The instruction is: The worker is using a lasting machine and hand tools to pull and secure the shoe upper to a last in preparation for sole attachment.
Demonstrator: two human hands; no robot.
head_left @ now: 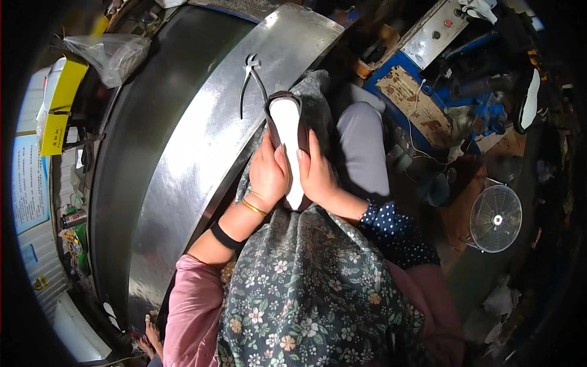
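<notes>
A dark shoe upper with a white insole (286, 131) is held sole-side up over my lap, its rounded end pointing away from me and its narrow end toward me. My left hand (269, 172) wraps its left side, thumb lying along the edge of the white insole. From the other side my right hand (316, 176) presses against it, fingers along the dark rim. Just beyond my left hand, a pair of lasting pincers (251, 76) lies on the shiny metal ledge (195, 131), handles toward me. A flowered apron (299, 281) covers my lap.
A dark conveyor belt (131, 153) runs beyond the metal ledge. To the right stand a blue machine (422, 104) with a button panel and a round fan (496, 218). Yellow boxes (58, 116) sit at the left. Another person's hand (151, 333) shows at lower left.
</notes>
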